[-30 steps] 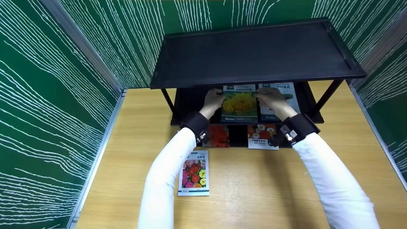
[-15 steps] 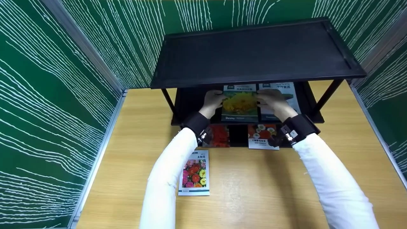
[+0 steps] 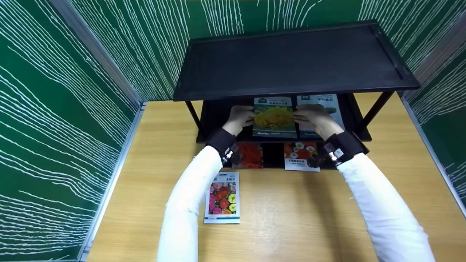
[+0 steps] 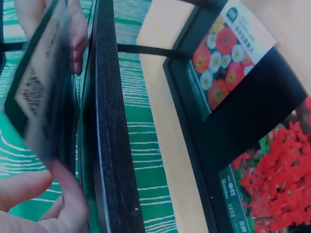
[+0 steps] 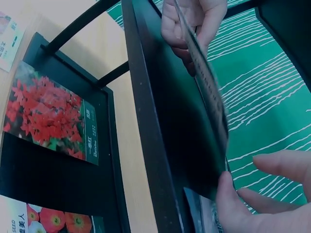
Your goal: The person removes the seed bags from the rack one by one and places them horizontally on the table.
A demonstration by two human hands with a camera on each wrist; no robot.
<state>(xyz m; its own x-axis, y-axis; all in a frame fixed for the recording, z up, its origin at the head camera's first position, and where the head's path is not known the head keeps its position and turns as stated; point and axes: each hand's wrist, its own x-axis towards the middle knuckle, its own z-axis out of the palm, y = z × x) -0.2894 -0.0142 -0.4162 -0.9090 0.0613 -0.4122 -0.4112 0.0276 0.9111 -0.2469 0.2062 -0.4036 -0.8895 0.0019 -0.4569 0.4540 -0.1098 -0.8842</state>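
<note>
In the head view, a seed packet (image 3: 275,118) with a yellow flower is between my two hands on the middle level of a black shelf rack. My left hand (image 3: 239,118) pinches its left edge; in the left wrist view, that thumb and fingers meet at the packet's (image 4: 48,92) corner. At the packet's right edge is my right hand (image 3: 315,116), its thumb and fingers spread apart with fingertips close to the edge in the right wrist view. From there the packet (image 5: 209,87) appears nearly edge-on, tilted over the shelf. A second, pale packet (image 3: 331,105) lies partly behind my right hand.
The rack's black top panel (image 3: 291,62) overhangs both hands. Below, a red-flower packet (image 3: 251,156) and a red-and-white-flower packet (image 3: 300,156) lie on the bottom level. A packet of mixed flowers (image 3: 222,198) is on the wooden table (image 3: 276,218). Green walls surround this.
The yellow-flower packet has shifted slightly, its lower edge a little further back. My left hand has moved slightly left and down; my right hand has stayed almost in place.
</note>
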